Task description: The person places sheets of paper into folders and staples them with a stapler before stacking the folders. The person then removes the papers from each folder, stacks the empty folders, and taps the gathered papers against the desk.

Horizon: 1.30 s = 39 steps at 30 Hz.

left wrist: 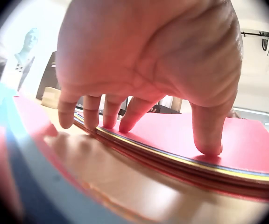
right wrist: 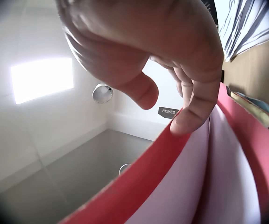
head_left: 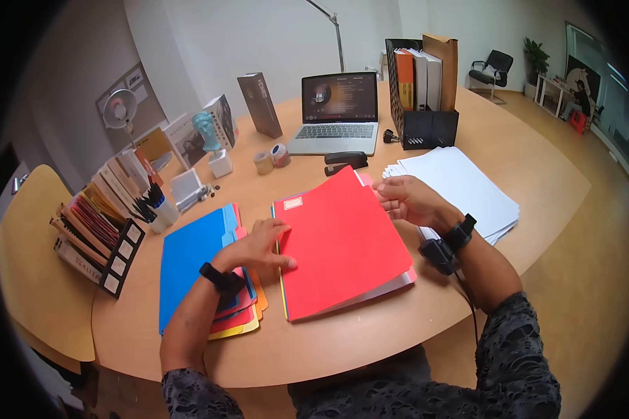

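A red folder (head_left: 342, 244) lies on top of a stack of coloured folders, a small label in its upper left corner. Its cover is lifted along the right side, and white paper (right wrist: 174, 191) shows inside. My left hand (head_left: 258, 246) rests on the folder's left edge; its thumb and fingertips press the cover beside the yellow and blue edges of the stack. At the raised right edge is my right hand (head_left: 414, 201). One fingertip (right wrist: 183, 122) touches the cover's inner side, while the thumb (right wrist: 146, 95) stays apart from it.
Blue folders (head_left: 192, 255) overlap red and yellow ones at left. White sheets (head_left: 461, 185) lie at right. Behind are a stapler (head_left: 346, 159), tape rolls (head_left: 264, 163), a laptop (head_left: 337, 126) and a black file holder (head_left: 426, 129). Pens (head_left: 154, 202) and books (head_left: 112, 185) stand left.
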Each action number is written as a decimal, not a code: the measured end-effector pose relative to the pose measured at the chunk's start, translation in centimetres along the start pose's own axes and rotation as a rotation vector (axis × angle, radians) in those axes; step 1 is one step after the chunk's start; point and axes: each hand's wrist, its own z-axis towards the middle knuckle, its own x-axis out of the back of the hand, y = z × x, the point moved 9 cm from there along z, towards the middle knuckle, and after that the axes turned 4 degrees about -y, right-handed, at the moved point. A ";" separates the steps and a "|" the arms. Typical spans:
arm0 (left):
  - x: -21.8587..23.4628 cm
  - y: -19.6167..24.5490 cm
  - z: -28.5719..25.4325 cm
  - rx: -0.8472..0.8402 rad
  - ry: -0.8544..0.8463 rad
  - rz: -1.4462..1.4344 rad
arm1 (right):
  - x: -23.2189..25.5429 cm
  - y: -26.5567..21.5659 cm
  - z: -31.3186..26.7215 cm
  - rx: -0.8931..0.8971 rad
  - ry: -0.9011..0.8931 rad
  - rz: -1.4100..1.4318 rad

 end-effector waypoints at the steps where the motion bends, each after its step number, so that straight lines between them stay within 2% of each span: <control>1: 1.3 -0.4 0.5 0.050 0.033 -0.071 | -0.7 0.1 -0.1 -0.006 -0.066 -0.035; 3: 3.0 -1.4 1.9 0.096 0.069 -0.140 | -1.1 0.0 -0.2 0.001 -0.067 -0.054; 5: 5.4 -4.6 3.4 0.121 0.361 -0.313 | -0.8 0.4 0.1 -0.030 -0.055 -0.099; 6: 5.2 -5.5 4.4 0.122 0.369 -0.314 | -0.8 0.4 0.1 -0.028 -0.059 -0.106; 8: 4.4 -7.6 6.3 0.179 0.399 -0.667 | -0.8 0.3 0.0 -0.039 -0.082 -0.107; 13: 3.0 -6.9 8.8 0.149 0.268 -0.744 | -2.6 -0.8 -0.7 0.043 -0.158 -0.081; 16: 2.1 -8.4 9.7 0.101 0.305 -0.850 | -4.1 -1.8 -1.3 0.095 -0.193 -0.022; 18: 2.2 -9.9 9.5 0.077 0.414 -0.988 | -4.6 -1.7 -1.4 0.104 -0.247 -0.008; 19: 2.4 -10.1 9.2 0.077 0.413 -0.986 | -4.6 -1.7 -1.3 0.106 -0.247 -0.007; 21: 3.3 -10.4 8.4 -0.011 0.477 -1.163 | -5.0 -1.8 -1.3 0.123 -0.291 0.011; 23: 3.6 -11.7 8.4 -0.027 0.499 -1.241 | -4.1 -1.9 -1.4 0.127 -0.230 -0.017; 25: 3.9 -13.7 7.0 -0.109 0.798 -1.737 | -3.0 -2.0 -1.4 0.127 -0.168 -0.049; 26: 4.4 -11.8 4.1 -0.036 0.901 -1.521 | -1.8 -2.0 -1.3 0.106 -0.071 -0.157; 27: 5.6 -5.7 -0.5 -0.198 0.979 -1.322 | -0.8 -2.0 -1.3 0.084 0.026 -0.264; 31: 5.0 -5.8 -1.0 -0.195 0.954 -1.342 | 1.9 -0.9 -0.6 0.068 0.119 -0.277; 35: 4.2 -6.3 -0.5 -0.195 0.919 -1.377 | 1.8 -0.4 -0.3 0.059 0.137 -0.326; 37: 3.6 -6.7 -0.3 -0.190 0.904 -1.404 | 1.1 0.1 0.0 0.031 0.063 -0.289; 39: 3.0 -7.2 -0.2 -0.184 0.891 -1.425 | 0.1 -0.1 -0.5 0.004 0.095 -0.299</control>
